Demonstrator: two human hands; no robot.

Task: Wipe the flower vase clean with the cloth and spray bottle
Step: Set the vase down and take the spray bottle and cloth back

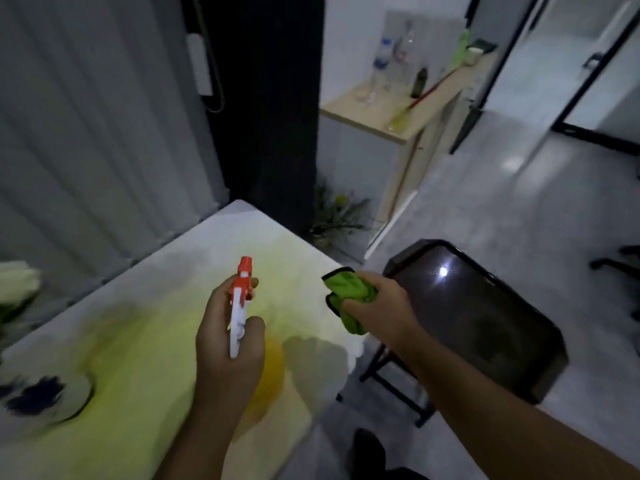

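Note:
My left hand grips a spray bottle with a white and orange trigger head, nozzle pointing away over the table. Its body is hidden under my hand. My right hand is closed on a bunched green cloth with a dark edge, held above the table's right edge. At the far left edge, blurred white flowers show, and a round white object with dark blue marks lies on the table; whether it is the vase I cannot tell.
The table has a white top with yellow-green staining. A dark stool stands to its right. On the floor beyond the table's corner sits a plant. A wooden counter with bottles is further back.

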